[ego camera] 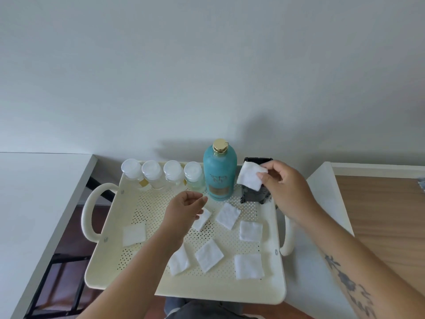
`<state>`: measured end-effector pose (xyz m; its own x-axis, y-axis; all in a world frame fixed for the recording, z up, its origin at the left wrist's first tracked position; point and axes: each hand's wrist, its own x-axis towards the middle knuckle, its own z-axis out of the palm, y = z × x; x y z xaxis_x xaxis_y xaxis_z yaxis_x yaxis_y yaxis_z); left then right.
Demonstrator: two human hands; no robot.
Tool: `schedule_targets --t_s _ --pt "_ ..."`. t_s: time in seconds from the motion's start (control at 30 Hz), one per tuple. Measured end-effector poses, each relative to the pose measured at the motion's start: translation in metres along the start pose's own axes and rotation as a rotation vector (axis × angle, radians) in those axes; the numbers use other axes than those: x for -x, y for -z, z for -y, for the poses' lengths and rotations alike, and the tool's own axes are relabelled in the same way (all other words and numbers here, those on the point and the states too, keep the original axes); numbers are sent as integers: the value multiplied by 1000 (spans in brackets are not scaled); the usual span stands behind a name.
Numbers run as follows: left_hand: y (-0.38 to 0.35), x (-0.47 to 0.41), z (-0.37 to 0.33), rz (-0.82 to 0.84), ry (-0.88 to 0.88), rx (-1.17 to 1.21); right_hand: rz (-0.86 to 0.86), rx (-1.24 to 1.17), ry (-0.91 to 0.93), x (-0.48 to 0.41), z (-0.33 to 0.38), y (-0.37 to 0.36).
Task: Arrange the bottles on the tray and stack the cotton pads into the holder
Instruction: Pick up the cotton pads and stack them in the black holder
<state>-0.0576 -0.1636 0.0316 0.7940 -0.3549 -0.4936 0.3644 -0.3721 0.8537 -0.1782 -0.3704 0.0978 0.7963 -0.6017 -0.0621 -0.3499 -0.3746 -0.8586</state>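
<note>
Where tray (213, 288) sits — white tables (34, 203) flank.

cream perforated tray (218, 288) | back row: five bottles (219, 173), black holder (254, 194) | loose cotton pads (249, 266)

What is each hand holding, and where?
The right hand pinches a cotton pad by its right edge. The left hand holds nothing.

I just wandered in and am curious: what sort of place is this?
Probably a room in a home, set up as a toiletries corner. A cream perforated tray holds a teal bottle, small clear bottles and loose cotton pads, between white furniture against a plain wall.
</note>
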Motion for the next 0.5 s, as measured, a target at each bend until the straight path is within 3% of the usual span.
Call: schedule_targets --t_s 0.2,0.5 --pt "7 -16 30 -117 -142 -480 6 192 8 -32 -13 18" --pt "5 -29 48 -99 -137 -773 80 301 58 -42 -22 7"
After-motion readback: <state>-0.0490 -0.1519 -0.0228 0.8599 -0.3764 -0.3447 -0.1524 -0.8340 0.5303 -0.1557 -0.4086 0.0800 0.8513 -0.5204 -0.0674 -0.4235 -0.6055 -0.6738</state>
